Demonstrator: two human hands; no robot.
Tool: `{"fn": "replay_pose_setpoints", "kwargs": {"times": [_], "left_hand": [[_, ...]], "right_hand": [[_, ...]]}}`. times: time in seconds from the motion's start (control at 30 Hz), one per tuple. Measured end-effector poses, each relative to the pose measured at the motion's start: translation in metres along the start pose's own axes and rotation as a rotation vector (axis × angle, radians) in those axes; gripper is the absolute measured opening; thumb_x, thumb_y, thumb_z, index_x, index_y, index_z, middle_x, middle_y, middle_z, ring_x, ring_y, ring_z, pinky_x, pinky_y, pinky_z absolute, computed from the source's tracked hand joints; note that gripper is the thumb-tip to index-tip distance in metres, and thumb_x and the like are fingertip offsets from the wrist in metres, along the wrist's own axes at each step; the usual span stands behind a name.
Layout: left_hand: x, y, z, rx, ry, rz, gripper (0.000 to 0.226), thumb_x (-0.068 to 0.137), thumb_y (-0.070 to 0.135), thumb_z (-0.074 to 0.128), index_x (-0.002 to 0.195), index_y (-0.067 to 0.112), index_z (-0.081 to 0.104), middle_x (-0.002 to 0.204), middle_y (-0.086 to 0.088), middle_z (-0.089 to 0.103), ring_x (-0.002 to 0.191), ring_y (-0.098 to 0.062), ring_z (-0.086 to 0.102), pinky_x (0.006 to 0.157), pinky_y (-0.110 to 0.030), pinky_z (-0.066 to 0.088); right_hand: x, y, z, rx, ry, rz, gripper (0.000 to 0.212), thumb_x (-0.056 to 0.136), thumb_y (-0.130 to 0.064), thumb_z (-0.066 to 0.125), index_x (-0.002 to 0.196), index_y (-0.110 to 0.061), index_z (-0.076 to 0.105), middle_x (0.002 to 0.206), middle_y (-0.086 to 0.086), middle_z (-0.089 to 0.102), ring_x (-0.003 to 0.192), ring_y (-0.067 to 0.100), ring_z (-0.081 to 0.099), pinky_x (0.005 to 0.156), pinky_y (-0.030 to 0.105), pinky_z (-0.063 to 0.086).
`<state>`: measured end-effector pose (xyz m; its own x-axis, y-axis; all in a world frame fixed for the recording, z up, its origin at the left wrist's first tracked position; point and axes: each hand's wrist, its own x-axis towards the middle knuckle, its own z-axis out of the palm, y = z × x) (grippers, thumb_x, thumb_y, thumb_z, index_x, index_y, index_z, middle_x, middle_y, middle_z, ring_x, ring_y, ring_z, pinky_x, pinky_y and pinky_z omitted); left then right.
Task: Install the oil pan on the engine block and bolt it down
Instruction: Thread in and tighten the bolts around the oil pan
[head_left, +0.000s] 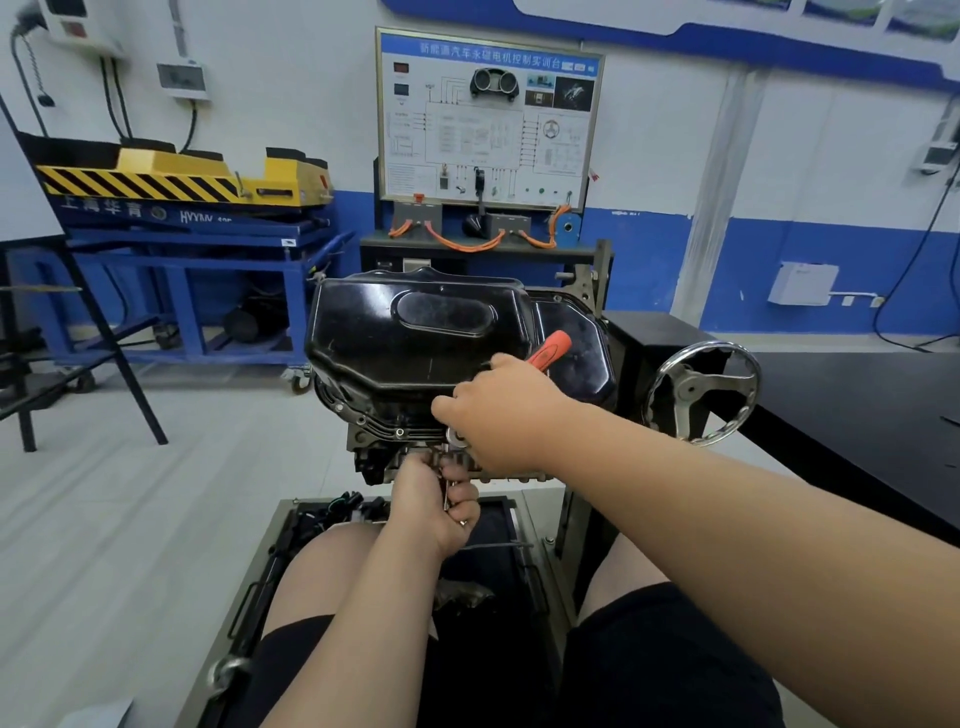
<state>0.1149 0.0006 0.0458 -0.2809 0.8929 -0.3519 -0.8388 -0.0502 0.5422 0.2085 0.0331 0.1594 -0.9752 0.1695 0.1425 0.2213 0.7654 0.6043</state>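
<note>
the black oil pan (415, 332) sat on top of the engine block (382, 441) on its stand. the right hand (498, 410) gripped an orange-handled ratchet (550, 349) at the pan's near rim. just below, the left hand (431, 499) was curled tight round small metal parts (451, 488), too hidden to identify

Black oil pan (415, 338) sits on the engine block (374, 457), right grip (498, 410) holds an orange-handled wrench (550, 351) at the pan's near flange, left grip (431, 499) just below curls round a small metal part (451, 489), steel handwheel (701, 392) stands to the right
</note>
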Motion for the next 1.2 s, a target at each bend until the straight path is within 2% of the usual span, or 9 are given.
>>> {"fn": "replay_pose_setpoints", "kwargs": {"times": [0.07,0.13,0.27,0.4,0.53,0.7,0.87,1.0,1.2], "left_hand": [[0.003,0.001,-0.006,0.036,0.057,0.024,0.028,0.089,0.028,0.033,0.062,0.020,0.039,0.044,0.008,0.037,0.030,-0.008,0.023,0.035,-0.011,0.010],[0.006,0.002,-0.010,0.073,0.083,0.042,0.029,0.089,0.031,0.033,0.063,0.020,0.039,0.045,0.008,0.036,0.031,-0.007,0.023,0.035,-0.011,0.010],[0.009,0.004,-0.011,0.089,0.094,0.047,0.030,0.089,0.032,0.034,0.063,0.019,0.041,0.046,0.008,0.037,0.031,-0.007,0.024,0.034,-0.011,0.012],[0.011,0.004,-0.011,0.096,0.091,0.031,0.028,0.095,0.029,0.035,0.070,0.018,0.040,0.047,0.007,0.040,0.032,-0.007,0.026,0.031,-0.011,0.013],[0.011,0.007,-0.014,0.091,0.039,0.044,0.028,0.099,0.033,0.040,0.075,0.020,0.047,0.047,0.010,0.038,0.031,-0.004,0.027,0.028,-0.011,0.014],[0.008,0.016,-0.015,0.035,-0.042,0.140,0.026,0.098,0.037,0.046,0.092,0.019,0.063,0.048,0.010,0.035,0.033,-0.003,0.026,0.027,-0.014,0.016],[0.012,0.028,-0.024,-0.018,-0.074,0.220,0.026,0.097,0.035,0.048,0.080,0.022,0.062,0.050,0.009,0.034,0.035,-0.004,0.026,0.027,-0.015,0.017],[0.020,0.032,-0.038,0.069,-0.057,0.229,0.022,0.097,0.034,0.049,0.084,0.020,0.059,0.051,0.008,0.035,0.036,-0.004,0.026,0.029,-0.016,0.015],[0.029,0.032,-0.046,0.117,-0.060,0.208,0.018,0.096,0.033,0.051,0.086,0.019,0.056,0.050,0.008,0.038,0.036,-0.004,0.026,0.029,-0.016,0.016]], "right_hand": [[0.003,0.006,0.001,0.008,-0.030,0.030,0.014,0.086,-0.024,0.051,0.097,-0.017,0.048,0.074,-0.005,0.050,0.058,0.016,0.050,0.047,0.027,0.026],[0.004,0.009,0.001,-0.002,-0.033,-0.007,0.023,0.088,-0.035,0.051,0.106,-0.020,0.051,0.082,-0.005,0.055,0.056,0.015,0.046,0.044,0.026,0.026],[0.001,0.009,-0.002,0.001,0.031,-0.081,0.014,0.091,-0.033,0.047,0.092,-0.020,0.051,0.072,-0.007,0.050,0.057,0.019,0.050,0.052,0.029,0.043],[-0.004,0.022,-0.016,0.116,0.155,0.055,0.016,0.089,-0.039,0.046,0.089,-0.025,0.055,0.065,-0.011,0.042,0.058,0.015,0.046,0.051,0.027,0.033],[-0.007,0.029,-0.017,0.281,0.195,0.171,0.020,0.090,-0.045,0.048,0.092,-0.027,0.056,0.072,-0.012,0.051,0.072,0.016,0.053,0.060,0.029,0.037],[0.004,0.012,-0.014,0.266,0.231,0.156,0.022,0.093,-0.045,0.046,0.097,-0.025,0.054,0.070,-0.012,0.043,0.068,0.013,0.043,0.060,0.030,0.035],[0.015,-0.003,-0.006,0.268,0.208,0.140,0.022,0.095,-0.043,0.045,0.100,-0.023,0.054,0.072,-0.011,0.044,0.063,0.012,0.042,0.056,0.029,0.035],[0.019,-0.009,0.002,0.238,0.165,0.135,0.024,0.096,-0.042,0.043,0.100,-0.021,0.053,0.077,-0.009,0.050,0.063,0.014,0.047,0.052,0.028,0.031],[0.020,-0.012,0.004,0.209,0.130,0.114,0.023,0.095,-0.040,0.042,0.100,-0.021,0.053,0.087,-0.006,0.061,0.067,0.018,0.054,0.056,0.029,0.038]]}}
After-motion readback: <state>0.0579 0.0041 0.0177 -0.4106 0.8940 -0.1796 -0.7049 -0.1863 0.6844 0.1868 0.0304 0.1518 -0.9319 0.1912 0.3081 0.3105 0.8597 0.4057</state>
